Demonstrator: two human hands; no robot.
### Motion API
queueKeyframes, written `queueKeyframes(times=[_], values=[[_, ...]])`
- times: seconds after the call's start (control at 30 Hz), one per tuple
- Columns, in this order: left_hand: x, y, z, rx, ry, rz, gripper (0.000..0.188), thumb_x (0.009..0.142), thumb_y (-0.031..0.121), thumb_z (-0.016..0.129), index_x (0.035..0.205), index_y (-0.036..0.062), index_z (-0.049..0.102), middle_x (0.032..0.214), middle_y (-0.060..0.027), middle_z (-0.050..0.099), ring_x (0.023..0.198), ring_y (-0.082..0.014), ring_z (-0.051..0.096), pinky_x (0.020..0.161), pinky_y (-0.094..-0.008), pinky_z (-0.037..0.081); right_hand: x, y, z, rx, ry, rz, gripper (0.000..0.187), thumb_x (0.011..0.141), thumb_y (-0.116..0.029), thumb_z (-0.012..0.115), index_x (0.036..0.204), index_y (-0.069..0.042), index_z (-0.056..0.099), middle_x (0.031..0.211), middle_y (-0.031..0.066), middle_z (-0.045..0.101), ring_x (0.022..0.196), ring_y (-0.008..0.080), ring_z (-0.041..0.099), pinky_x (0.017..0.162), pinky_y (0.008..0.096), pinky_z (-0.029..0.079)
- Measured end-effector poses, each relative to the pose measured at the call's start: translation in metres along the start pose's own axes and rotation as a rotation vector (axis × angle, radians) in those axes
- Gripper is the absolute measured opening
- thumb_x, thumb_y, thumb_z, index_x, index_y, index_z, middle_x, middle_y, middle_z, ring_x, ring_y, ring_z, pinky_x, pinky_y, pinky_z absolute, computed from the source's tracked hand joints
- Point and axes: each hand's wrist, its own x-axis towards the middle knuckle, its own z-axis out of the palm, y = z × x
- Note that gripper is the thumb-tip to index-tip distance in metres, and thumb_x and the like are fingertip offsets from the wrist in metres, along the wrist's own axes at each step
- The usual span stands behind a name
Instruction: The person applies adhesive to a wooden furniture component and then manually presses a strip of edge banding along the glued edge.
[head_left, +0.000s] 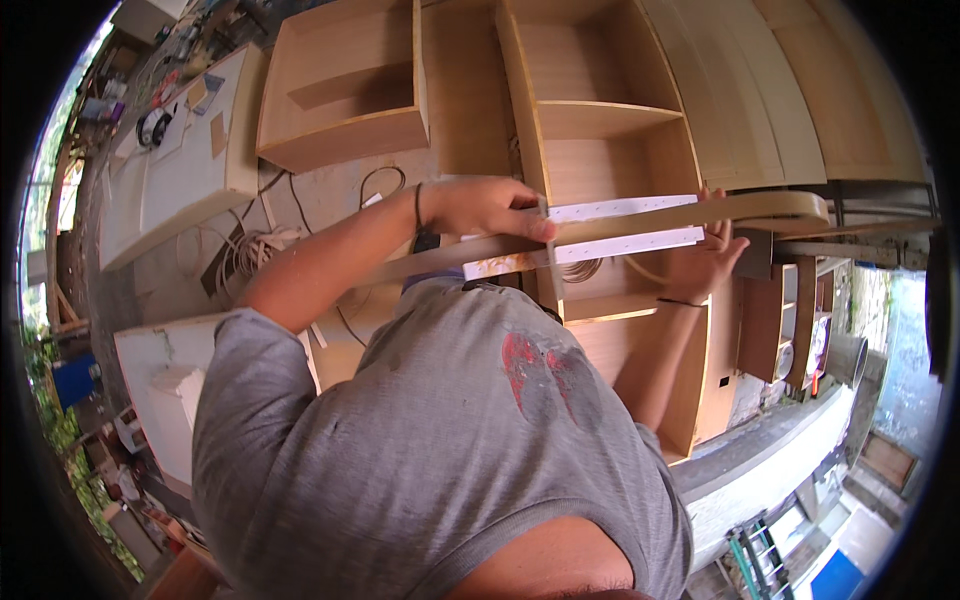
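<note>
My left hand (487, 208) is closed, thumb and fingers pinching a long, flat brown strip (640, 222) beside a thin grey blade-like piece (556, 268). The brown strip runs from near my left forearm across to the right, where it curls back in a loop. White dotted material (630, 243) shows along both sides of the strip; an orange-patterned part lies at its left end. My right hand (712, 255) is at the white material's right end, fingers and thumb spread, with the strip crossing in front of the fingers. Whether the palm touches the strip is hidden.
An open wooden cabinet (605, 155) with shelves lies beneath my hands. Another wooden box (345, 75) is at the far left, near a white-topped panel (170, 170). Coiled cord (262, 255) and loose cables lie left of me. Tall boards (750, 100) stand at the far right.
</note>
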Motion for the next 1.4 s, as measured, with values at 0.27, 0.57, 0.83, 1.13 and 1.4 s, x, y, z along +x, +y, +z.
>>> queueKeyframes(times=[0.27, 0.57, 0.83, 1.13, 1.4], values=[[0.036, 0.023, 0.009, 0.099, -0.010, -0.060, 0.070, 0.084, 0.060, 0.054, 0.113, -0.0038, 0.058, 0.102, -0.0103, 0.062, 0.095, -0.0160, 0.055, 0.083, -0.0290, 0.043, 0.016, 0.011, -0.010, 0.429, -0.267, 0.148, 0.034, 0.088, -0.039, 0.058, 0.112, -0.016, 0.061, 0.123, 0.0072, 0.055, 0.113, 0.0248, 0.051, 0.100, 0.0455, 0.036], [-0.004, 0.035, 0.025, 0.255, 0.060, 0.155, 0.054, 0.078, 0.051, 0.065, 0.092, -0.0004, 0.055, 0.082, -0.0106, 0.060, 0.079, -0.0184, 0.057, 0.070, -0.0320, 0.044, 0.029, -0.045, -0.002, 0.203, -0.431, -0.141, 0.029, 0.089, -0.037, 0.057, 0.107, -0.014, 0.058, 0.110, -0.0007, 0.060, 0.114, 0.0171, 0.048, 0.099, 0.0460, 0.032], [-0.007, 0.018, 0.013, 0.190, -0.012, 0.060, 0.054, 0.078, 0.048, 0.069, 0.098, -0.0001, 0.055, 0.087, -0.0058, 0.059, 0.083, -0.0118, 0.053, 0.073, -0.0282, 0.043, 0.096, -0.101, -0.093, 0.153, -0.248, -0.039, 0.056, 0.087, -0.045, 0.056, 0.125, -0.004, 0.048, 0.123, 0.0051, 0.055, 0.119, 0.0235, 0.046, 0.102, 0.0462, 0.032], [0.000, 0.021, 0.013, -0.028, 0.006, 0.077, 0.054, 0.080, 0.048, 0.067, 0.102, 0.0004, 0.055, 0.092, -0.0027, 0.059, 0.087, -0.0085, 0.052, 0.075, -0.0253, 0.043, 0.000, 0.005, 0.013, 0.385, -0.498, -0.006, 0.050, 0.088, -0.044, 0.055, 0.121, -0.006, 0.048, 0.122, 0.0037, 0.053, 0.128, 0.0238, 0.038, 0.106, 0.0442, 0.030], [-0.017, 0.026, 0.020, 0.160, -0.030, 0.116, 0.059, 0.079, 0.055, 0.064, 0.096, -0.0014, 0.058, 0.085, -0.0124, 0.063, 0.078, -0.0181, 0.058, 0.071, -0.0310, 0.045, 0.056, -0.084, -0.049, 0.160, -0.265, -0.213, 0.035, 0.087, -0.036, 0.058, 0.104, -0.005, 0.059, 0.107, 0.0049, 0.059, 0.109, 0.0168, 0.049, 0.094, 0.0412, 0.035]])
